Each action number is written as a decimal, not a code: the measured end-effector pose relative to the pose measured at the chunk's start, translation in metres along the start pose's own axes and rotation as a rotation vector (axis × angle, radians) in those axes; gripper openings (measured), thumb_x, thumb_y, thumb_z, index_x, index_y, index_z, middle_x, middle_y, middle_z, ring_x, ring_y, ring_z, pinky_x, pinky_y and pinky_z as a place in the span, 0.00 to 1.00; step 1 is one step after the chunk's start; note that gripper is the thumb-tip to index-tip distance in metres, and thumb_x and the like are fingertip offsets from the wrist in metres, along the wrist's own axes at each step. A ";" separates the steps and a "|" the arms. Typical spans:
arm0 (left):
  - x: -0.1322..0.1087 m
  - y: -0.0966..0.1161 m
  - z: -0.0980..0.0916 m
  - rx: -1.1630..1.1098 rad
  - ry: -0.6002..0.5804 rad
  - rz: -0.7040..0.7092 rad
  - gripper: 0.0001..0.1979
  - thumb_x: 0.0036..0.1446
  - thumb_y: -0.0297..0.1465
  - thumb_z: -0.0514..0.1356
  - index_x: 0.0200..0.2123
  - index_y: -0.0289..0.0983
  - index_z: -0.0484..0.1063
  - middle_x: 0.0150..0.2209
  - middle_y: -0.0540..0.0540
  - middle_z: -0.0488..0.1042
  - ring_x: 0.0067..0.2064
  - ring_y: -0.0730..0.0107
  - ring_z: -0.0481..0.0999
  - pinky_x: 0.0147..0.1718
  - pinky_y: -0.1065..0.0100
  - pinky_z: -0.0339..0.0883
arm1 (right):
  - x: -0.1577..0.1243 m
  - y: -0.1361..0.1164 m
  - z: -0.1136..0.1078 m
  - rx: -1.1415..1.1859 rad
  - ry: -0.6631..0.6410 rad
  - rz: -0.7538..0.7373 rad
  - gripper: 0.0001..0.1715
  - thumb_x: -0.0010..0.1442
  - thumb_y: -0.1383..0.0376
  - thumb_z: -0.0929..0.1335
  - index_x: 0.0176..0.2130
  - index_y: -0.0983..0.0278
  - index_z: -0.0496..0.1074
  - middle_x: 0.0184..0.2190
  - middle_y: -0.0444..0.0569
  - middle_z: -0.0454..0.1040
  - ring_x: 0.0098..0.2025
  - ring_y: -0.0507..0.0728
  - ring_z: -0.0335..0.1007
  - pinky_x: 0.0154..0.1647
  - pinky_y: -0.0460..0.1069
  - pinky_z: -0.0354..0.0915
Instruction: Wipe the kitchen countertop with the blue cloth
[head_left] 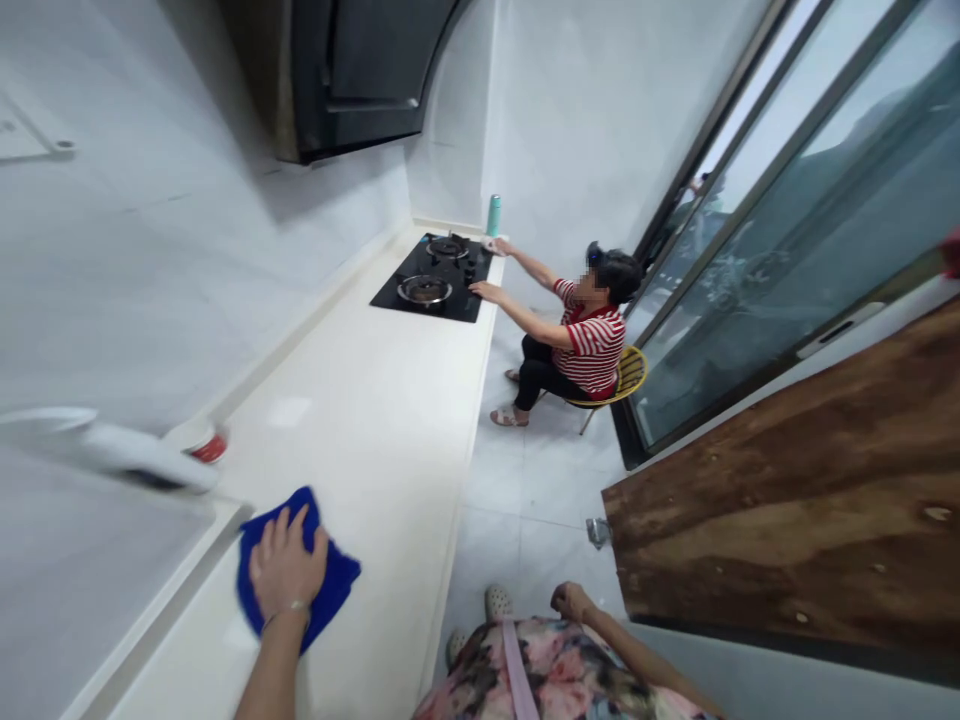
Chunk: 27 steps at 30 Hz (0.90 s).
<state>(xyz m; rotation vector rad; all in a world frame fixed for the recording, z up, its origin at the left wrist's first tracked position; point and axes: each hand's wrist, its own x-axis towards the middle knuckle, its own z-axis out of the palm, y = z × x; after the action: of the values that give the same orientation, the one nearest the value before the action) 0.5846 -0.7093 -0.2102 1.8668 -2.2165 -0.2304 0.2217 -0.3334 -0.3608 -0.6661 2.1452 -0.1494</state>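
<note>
Your left hand flat, fingers spread, pressing on blue cloth. Cloth deep blue, rumpled, lying on white countertop against wall-side ledge. Your right hand curled closed beside your waist, off counter. Farther: black cooktop, seated person reaching onto it.

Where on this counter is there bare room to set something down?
Barest: the counter stretch between the cloth and the cooktop. Crowded: the near end, where the left hand lies on the cloth near a small tub; and the far end, with another person's hands and a bottle.
</note>
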 end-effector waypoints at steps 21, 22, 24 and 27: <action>-0.127 0.060 0.048 -0.026 0.144 0.468 0.33 0.70 0.38 0.45 0.70 0.27 0.68 0.75 0.30 0.60 0.78 0.45 0.52 0.76 0.43 0.43 | -0.058 0.002 0.023 0.184 0.041 0.109 0.02 0.67 0.67 0.75 0.41 0.60 0.80 0.48 0.48 0.81 0.48 0.56 0.79 0.49 0.49 0.75; -0.124 0.063 0.049 -0.025 0.133 0.472 0.33 0.70 0.38 0.45 0.70 0.28 0.68 0.75 0.30 0.60 0.78 0.45 0.52 0.76 0.43 0.43 | -0.060 0.002 0.024 0.184 0.041 0.109 0.02 0.67 0.67 0.75 0.40 0.59 0.80 0.48 0.47 0.81 0.49 0.56 0.79 0.49 0.49 0.75; -0.110 0.071 0.049 -0.025 0.096 0.475 0.33 0.69 0.38 0.47 0.70 0.29 0.68 0.75 0.32 0.60 0.78 0.46 0.54 0.76 0.43 0.43 | -0.063 0.003 0.025 0.173 0.033 0.109 0.01 0.67 0.67 0.75 0.40 0.60 0.80 0.48 0.47 0.81 0.50 0.56 0.79 0.50 0.50 0.75; -0.076 0.086 0.048 -0.021 0.011 0.468 0.32 0.69 0.38 0.49 0.71 0.33 0.68 0.75 0.35 0.61 0.77 0.47 0.56 0.76 0.45 0.44 | -0.067 0.004 0.026 0.146 0.019 0.112 0.01 0.67 0.66 0.75 0.41 0.60 0.80 0.49 0.48 0.81 0.51 0.57 0.79 0.52 0.51 0.75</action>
<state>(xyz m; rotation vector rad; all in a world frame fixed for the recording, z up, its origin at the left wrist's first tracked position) 0.5022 -0.6215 -0.2392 1.2801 -2.5469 -0.1556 0.2730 -0.2927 -0.3308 -0.4607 2.1599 -0.2504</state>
